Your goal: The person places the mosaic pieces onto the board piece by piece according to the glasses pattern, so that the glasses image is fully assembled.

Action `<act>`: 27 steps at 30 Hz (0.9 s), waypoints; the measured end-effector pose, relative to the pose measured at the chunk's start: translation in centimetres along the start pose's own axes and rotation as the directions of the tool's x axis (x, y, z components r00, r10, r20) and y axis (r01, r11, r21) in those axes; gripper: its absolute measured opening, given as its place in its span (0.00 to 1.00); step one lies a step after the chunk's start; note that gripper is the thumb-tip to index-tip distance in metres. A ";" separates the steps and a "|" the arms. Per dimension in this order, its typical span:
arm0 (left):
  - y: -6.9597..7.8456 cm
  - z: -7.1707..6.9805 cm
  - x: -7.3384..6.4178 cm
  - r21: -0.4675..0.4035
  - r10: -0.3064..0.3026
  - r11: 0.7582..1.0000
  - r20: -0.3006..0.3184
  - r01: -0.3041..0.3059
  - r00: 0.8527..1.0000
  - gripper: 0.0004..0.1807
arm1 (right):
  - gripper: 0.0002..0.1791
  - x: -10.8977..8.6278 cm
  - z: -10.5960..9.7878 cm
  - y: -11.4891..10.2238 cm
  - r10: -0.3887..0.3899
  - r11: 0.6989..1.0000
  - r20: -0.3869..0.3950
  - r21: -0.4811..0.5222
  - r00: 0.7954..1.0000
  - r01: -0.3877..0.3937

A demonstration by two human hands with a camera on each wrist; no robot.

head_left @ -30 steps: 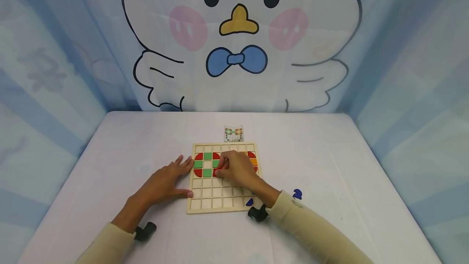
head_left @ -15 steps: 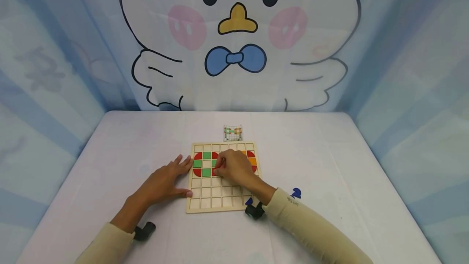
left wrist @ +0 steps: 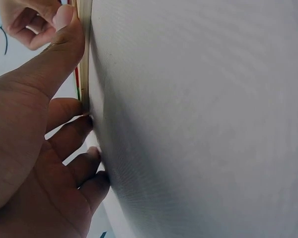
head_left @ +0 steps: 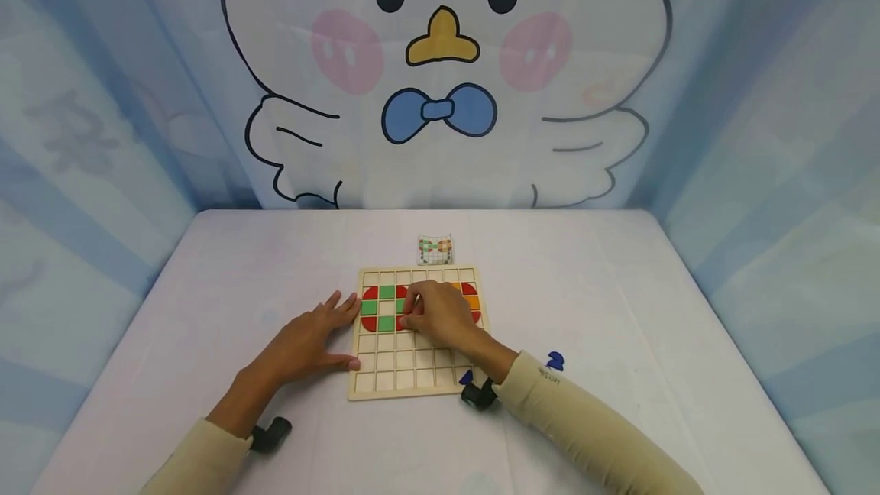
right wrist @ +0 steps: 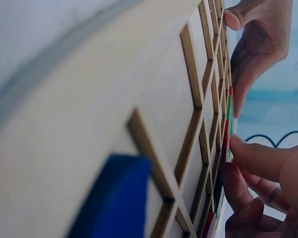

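A wooden grid board [head_left: 406,360] lies flat on the white table. Red, green and orange pieces fill part of its upper rows, partly hidden behind my right hand [head_left: 440,315]. That hand's thumb and forefinger pinch a red quarter-circle piece [head_left: 399,323] low in the board, at the lower right of the red-and-green ring. Its thumb also shows at the red edge in the right wrist view. My left hand [head_left: 302,342] has its fingers spread along the board's left edge, thumb touching the side lower down. A blue piece [right wrist: 119,198] lies on the board's lower right corner.
Behind the board is a small pattern card [head_left: 435,250]. Blue pieces [head_left: 555,360] lie on the table right of the board, beside my right sleeve. A curtain printed with a cartoon bird [head_left: 440,151] rises behind the table, and blue curtains close in both sides.
The right hand stays at the same red piece, its fingers barely shifting. The left hand has not moved from the board's edge. The whole head view drifts slightly.
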State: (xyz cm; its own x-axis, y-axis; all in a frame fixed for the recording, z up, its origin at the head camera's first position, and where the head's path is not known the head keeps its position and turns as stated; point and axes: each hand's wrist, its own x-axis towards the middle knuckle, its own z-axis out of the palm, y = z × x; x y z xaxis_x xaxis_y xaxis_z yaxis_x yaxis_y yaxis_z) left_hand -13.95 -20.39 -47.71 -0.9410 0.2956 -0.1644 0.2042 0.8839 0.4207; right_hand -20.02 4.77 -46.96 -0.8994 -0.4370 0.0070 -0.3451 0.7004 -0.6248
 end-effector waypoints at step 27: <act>0.1 0.0 -0.1 0.016 0.002 1.000 -0.013 -0.002 1.000 0.60 | 0.06 -9.7 -10.0 8.3 0.236 0.970 -0.161 -0.012 0.958 -0.241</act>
State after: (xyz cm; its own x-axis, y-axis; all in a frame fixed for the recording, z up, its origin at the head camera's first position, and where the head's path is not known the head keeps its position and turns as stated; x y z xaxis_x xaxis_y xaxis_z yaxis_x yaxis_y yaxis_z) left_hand -13.85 -20.28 -47.65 -0.9442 0.2923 -0.1516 0.2101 0.8893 0.4062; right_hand -16.83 20.48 -44.40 -0.9866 -0.1622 -0.0151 -0.1211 0.7918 -0.5987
